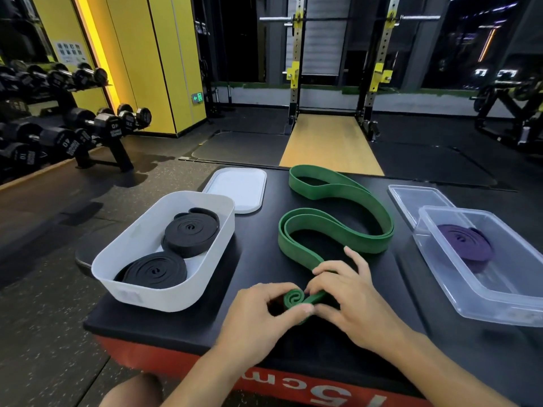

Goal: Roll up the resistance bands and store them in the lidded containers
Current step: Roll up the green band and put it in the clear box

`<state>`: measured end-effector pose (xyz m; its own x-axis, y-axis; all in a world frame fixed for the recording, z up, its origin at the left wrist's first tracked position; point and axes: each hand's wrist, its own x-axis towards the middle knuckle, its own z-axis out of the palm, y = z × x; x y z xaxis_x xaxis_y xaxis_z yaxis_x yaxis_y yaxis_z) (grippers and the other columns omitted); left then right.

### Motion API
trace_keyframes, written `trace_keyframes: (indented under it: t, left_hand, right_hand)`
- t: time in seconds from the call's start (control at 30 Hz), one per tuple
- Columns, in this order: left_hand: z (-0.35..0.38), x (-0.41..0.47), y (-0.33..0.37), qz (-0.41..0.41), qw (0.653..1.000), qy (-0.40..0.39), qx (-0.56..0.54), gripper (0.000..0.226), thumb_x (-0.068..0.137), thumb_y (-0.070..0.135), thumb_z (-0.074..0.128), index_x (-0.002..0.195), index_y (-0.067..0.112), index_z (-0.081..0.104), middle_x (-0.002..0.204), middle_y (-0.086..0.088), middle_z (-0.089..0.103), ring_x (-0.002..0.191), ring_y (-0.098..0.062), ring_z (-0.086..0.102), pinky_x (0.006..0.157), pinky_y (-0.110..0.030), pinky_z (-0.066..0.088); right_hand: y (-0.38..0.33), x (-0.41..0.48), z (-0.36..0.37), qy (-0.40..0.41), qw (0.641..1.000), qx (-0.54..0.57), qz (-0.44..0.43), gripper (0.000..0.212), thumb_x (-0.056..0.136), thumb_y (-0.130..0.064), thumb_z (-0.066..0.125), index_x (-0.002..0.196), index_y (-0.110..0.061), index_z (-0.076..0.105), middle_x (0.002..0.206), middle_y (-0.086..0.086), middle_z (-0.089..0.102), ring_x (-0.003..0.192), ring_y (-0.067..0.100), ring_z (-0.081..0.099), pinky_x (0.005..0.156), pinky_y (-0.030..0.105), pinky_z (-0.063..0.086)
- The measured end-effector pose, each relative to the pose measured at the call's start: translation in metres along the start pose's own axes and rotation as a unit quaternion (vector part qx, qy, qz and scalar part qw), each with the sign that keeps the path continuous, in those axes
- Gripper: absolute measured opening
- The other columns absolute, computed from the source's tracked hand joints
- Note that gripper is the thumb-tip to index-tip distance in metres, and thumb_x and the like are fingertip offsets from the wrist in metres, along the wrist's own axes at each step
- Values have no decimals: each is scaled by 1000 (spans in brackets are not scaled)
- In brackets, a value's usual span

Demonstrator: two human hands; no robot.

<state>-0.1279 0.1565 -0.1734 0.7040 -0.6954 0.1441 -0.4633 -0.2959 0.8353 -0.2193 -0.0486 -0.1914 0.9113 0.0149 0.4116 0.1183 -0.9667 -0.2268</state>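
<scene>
A long green resistance band (pixel 338 221) snakes across the black box top (pixel 258 259). Its near end is wound into a small tight coil (pixel 294 298). My left hand (pixel 264 315) grips that coil with thumb and fingers curled round it. My right hand (pixel 349 295) pinches the flat band just right of the coil. A white tub (pixel 138 271) at the left holds two rolled black bands (pixel 191 232). A clear container (pixel 499 292) at the right holds a rolled purple band (pixel 467 243).
The white lid (pixel 238 189) lies behind the white tub, and the clear lid (pixel 414 201) lies behind the clear container. The box has a red front (pixel 293 383). A dumbbell rack (pixel 73 127) stands at the far left, a squat rack (pixel 338 69) ahead.
</scene>
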Motion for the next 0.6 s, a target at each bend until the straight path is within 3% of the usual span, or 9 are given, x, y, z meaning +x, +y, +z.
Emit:
trace_keyframes:
  t: [0.07,0.17,0.27,0.37,0.47,0.6]
  left_hand:
    - [2,1,-2,14,999,-12,40,34,74,54,88,91,71,64,93,27,68,96,3,61,85,-16,47]
    - [1,10,-8,23,997,-32,63,42,72,52,90,104,65,66,92,25,66,97,4,59,85,-17,43]
    - [-7,20,-14,24,995,-89,44,40,75,46,90,106,61,70,97,22,69,100,2,62,92,-20,44]
    - [-12,23,-15,15,993,-119,-22,45,78,32,90,116,48,72,111,28,73,112,5,64,107,-24,44]
    - [-15,23,-14,16,988,-144,-45,64,82,25,87,132,47,53,111,15,77,116,-2,66,111,-32,42]
    - [-18,23,-8,0,985,-166,-47,95,88,28,83,152,57,19,112,14,76,119,1,62,111,-25,39]
  right_hand:
    - [0,-2,2,7,1000,3,9,25,91,-60,56,101,-38,59,104,-28,62,128,-7,45,126,44,0]
    - [3,-1,-1,16,999,33,28,37,85,-64,65,110,-39,59,111,-28,59,128,-8,46,127,39,-2]
    - [7,10,-9,-3,998,62,25,52,76,-69,73,117,-41,57,113,-28,58,124,-7,48,127,36,1]
    - [5,21,-13,-39,998,55,0,57,74,-76,68,120,-43,57,111,-29,57,126,-8,43,126,35,-1]
    - [0,21,-12,-60,995,81,5,76,76,-75,64,143,-47,43,119,-34,52,131,-9,37,125,32,-5]
    - [-2,13,-8,-49,997,65,-4,85,83,-75,59,156,-44,29,128,-35,40,133,-8,34,127,39,-3]
